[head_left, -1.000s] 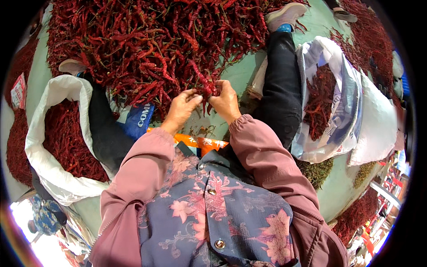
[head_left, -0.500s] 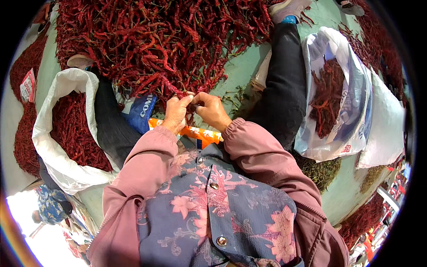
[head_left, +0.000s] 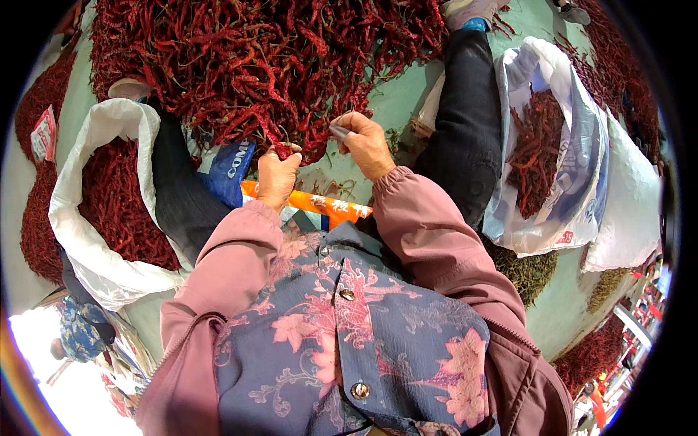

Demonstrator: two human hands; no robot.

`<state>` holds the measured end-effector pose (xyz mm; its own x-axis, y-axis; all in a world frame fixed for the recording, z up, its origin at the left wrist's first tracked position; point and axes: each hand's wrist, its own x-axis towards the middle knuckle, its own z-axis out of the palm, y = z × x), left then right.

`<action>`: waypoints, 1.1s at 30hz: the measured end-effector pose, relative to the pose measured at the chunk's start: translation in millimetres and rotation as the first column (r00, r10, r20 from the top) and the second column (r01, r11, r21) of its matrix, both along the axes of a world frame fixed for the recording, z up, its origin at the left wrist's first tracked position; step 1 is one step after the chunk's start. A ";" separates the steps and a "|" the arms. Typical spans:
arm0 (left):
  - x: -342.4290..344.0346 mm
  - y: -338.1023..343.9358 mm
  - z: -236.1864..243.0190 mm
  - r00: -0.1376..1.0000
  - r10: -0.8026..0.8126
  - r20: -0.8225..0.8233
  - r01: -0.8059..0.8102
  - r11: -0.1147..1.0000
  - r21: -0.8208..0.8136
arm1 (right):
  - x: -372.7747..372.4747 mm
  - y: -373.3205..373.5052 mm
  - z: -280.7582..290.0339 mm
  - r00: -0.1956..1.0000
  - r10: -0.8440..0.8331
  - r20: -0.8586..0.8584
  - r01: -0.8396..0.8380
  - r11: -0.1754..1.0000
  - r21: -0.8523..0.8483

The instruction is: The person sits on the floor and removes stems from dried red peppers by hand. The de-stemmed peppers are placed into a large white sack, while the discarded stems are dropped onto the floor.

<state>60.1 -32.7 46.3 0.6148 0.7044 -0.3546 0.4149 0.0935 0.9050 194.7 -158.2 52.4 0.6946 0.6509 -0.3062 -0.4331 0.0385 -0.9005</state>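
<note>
Green floor [head_left: 407, 94] shows at upper centre, mostly buried under a big heap of dried red chillies [head_left: 262, 58] filling the top of frame. White sack [head_left: 94, 218] at left is part full of chillies; a clear plastic bag [head_left: 552, 145] at right holds more.

Left hand [head_left: 278, 174], centre frame, is closed, fingertips pinching one chilli [head_left: 273, 138] at the heap's lower edge. Right hand [head_left: 361, 142] just beside it is curled shut; something small and grey sits at the thumb tip, can't tell what.

Risks, my read:
- Dried pods look brittle. A hard tug by the left hand could snap the chilli and leave half in the heap.
- Stems are tangled, so one pull may drag neighbours onto the bare floor.
- Both sacks sit well off to the sides; a tossed pod could miss the opening.
- Loose sack rims could fold over and block it.
</note>
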 end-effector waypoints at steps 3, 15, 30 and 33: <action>-6.2 5.8 -5.2 0.997 0.018 0.069 -0.015 0.999 -0.042 | 5.9 -3.6 -1.1 0.999 0.011 0.044 -0.005 0.990 -0.142; -4.5 3.4 14.4 0.985 -0.103 0.140 0.168 0.768 -0.618 | -7.6 -0.2 5.6 0.922 0.289 -0.258 -0.341 0.922 -0.186; -3.3 -15.1 6.7 0.982 -0.189 -0.023 0.162 0.893 -0.420 | -37.3 1.6 3.3 0.398 0.576 0.715 0.032 0.769 -0.638; 0.5 -16.4 0.0 0.987 -0.159 -0.034 0.139 0.937 -0.320 | -43.3 4.6 -3.8 0.344 0.582 0.737 0.100 0.758 -0.645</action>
<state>60.6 -49.0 46.4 0.6756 0.4521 -0.5824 0.4973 0.3037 0.8127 151.4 -153.6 48.6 0.5904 0.8065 0.0300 0.6953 -0.4894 -0.5263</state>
